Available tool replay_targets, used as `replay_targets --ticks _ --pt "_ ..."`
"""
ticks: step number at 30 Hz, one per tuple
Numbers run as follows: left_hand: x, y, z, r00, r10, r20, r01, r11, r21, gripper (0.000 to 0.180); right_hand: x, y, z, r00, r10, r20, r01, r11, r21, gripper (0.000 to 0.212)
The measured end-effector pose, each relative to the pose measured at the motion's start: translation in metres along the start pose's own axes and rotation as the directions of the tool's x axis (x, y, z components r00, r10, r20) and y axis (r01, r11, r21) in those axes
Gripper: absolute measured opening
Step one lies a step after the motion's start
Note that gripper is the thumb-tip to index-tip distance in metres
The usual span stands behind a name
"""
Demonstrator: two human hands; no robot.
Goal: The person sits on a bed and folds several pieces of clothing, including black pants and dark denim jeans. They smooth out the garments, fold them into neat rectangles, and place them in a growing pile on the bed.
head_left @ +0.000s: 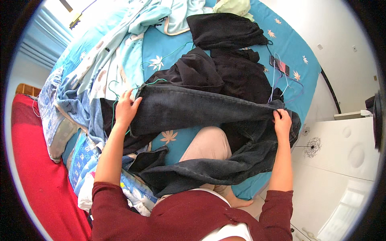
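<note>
A pair of dark blue jeans (201,105) lies across my lap and the bed, one leg stretched flat from left to right. At the leg's hem on the left, my left hand (126,107) grips the edge, thumb on top. My right hand (283,121) is closed on the jeans at the other end of that leg, fingers curled into the denim. The second leg (201,172) lies bunched nearer my body. Beyond the jeans is a heap of black clothes (241,74). A teal wire hanger (114,85) lies beside my left hand, partly under fabric.
Light blue and purple hangers (286,82) lie at the right, near a phone (279,65). A folded black garment (227,30) sits farther back. Pale blue blankets (124,52) cover the bed's left side. Red cloth (36,160) is far left; a white cabinet (341,160) stands right.
</note>
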State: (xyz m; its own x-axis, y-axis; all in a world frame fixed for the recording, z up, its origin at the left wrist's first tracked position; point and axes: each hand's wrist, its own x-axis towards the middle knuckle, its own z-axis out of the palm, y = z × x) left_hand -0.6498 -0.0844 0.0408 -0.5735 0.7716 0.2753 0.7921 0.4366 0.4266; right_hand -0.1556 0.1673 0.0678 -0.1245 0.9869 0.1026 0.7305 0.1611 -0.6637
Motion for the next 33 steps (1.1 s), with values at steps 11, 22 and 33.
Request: replay_targets --ticks 11,22,33 --pt "0.044 -0.002 -0.029 0.915 -0.357 0.19 0.385 0.912 -0.139 0.032 -0.039 -0.023 -0.055 0.972 -0.199 -0.128 0.214 0.97 0.112 0.009" --pt "-0.053 0.085 -0.199 0.984 0.141 -0.106 -0.098 -0.056 -0.994 0.033 -0.073 -0.02 -0.145 0.959 0.104 -0.264 0.059 0.837 0.544 0.011" --pt "-0.043 0.075 -0.197 0.822 -0.025 -0.569 -0.306 0.823 -0.478 0.031 -0.063 -0.06 -0.184 0.812 -0.152 -0.564 0.275 0.951 0.14 0.012"
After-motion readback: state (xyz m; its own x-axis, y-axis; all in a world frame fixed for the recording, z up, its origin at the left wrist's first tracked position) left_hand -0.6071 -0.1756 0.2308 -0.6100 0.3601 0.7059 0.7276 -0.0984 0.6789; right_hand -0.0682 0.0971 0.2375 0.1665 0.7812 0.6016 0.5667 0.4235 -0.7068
